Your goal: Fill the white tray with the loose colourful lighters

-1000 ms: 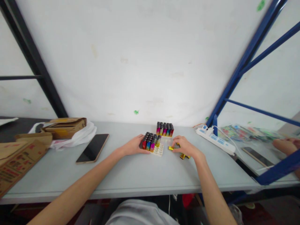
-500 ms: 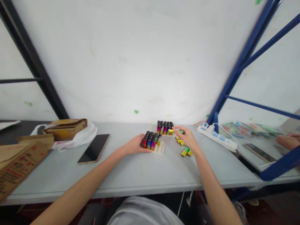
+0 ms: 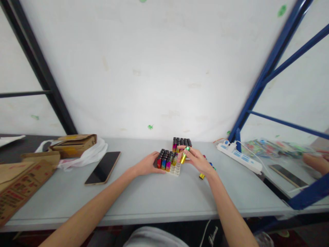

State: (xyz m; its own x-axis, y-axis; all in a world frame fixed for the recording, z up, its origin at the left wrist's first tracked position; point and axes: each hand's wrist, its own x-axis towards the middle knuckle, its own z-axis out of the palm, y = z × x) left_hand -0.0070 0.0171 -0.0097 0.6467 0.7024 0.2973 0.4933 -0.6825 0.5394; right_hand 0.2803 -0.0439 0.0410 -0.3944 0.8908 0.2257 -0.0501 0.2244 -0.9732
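My left hand [image 3: 149, 164] is wrapped around the left side of a white holed tray [image 3: 175, 170] on the table. Shiny multicoloured lighters [image 3: 163, 164] with black tops stand upright in its left part, while several holes on the right side show. Over the tray's right edge, my right hand [image 3: 197, 160] pinches a green-and-yellow lighter [image 3: 183, 157], tilted. Just behind is a second block of upright lighters [image 3: 182, 140], partly covered by my right hand. Loose lighters [image 3: 202, 176] lie beneath and beside my right wrist, mostly hidden.
A black-screened phone [image 3: 103, 168] lies to the left, near a cardboard box [image 3: 74, 145] in a white bag and a bigger open carton [image 3: 31, 181]. On the right are a white power strip [image 3: 240, 157], a blue metal frame [image 3: 257, 89] and another person's hand [image 3: 316, 163].
My right hand has moved left and towards me, from above the loose lighters to the tray, turning the lighter from level to tilted. My left hand stays on the tray. The view has tipped slightly upward.
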